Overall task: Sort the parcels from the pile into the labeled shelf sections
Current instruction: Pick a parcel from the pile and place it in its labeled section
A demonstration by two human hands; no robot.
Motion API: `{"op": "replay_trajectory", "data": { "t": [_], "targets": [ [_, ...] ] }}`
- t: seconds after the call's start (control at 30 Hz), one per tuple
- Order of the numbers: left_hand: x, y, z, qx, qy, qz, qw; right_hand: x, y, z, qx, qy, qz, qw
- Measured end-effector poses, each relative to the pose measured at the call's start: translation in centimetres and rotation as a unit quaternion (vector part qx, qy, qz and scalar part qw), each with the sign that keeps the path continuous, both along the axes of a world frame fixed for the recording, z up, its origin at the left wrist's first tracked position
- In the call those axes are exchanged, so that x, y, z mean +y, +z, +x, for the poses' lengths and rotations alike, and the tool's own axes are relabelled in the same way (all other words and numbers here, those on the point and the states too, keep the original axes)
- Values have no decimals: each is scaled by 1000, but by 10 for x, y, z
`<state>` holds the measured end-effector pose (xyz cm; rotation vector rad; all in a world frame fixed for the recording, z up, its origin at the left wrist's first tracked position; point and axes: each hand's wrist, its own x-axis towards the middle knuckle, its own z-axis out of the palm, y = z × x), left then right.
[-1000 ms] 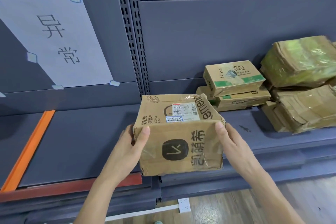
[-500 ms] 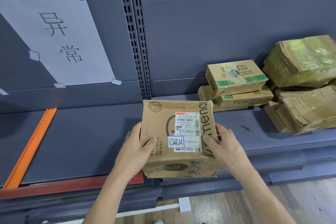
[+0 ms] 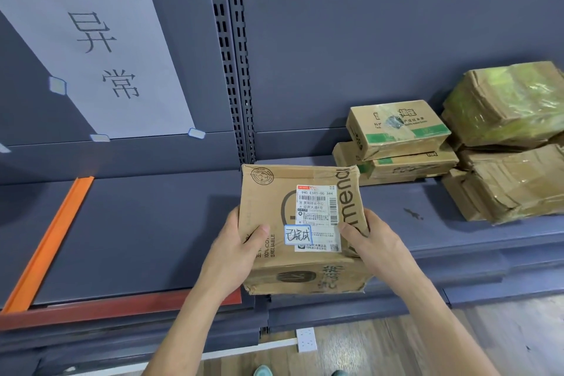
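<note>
I see the left hand and right hand gripping the cardboard parcel by its sides, thumbs on top beside the shipping label. It's held above the front edge of the grey shelf, at the upright dividing the section with the paper sign from the stacked parcels.

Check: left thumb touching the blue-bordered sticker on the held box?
Apart. Head view: the left hand has its thumb on the cardboard box, and bare cardboard is visible between thumb tip and blue-bordered sticker.
</note>
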<state>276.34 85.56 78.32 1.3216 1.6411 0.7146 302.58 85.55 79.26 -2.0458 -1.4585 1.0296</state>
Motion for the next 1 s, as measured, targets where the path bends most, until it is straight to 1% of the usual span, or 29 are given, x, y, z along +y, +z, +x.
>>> {"op": "replay_trajectory", "data": {
  "t": [0.3, 0.53, 0.73, 1.0],
  "targets": [
    [-9, -9, -2, -36, 7, 4, 999, -14, -7, -1, 44, -22, 20, 999],
    [-20, -8, 4, -48, 30, -3, 998, -21, -14, 6, 41, 3, 30, 999],
    [-30, -2, 9, -48, 39, -6, 998, -25, -18, 7, 26, 23, 60, 998],
    [-49, 13, 17, -38, 93, 3, 995, -14, -8, 13, 63, 81, 72, 992]
  ]
}}
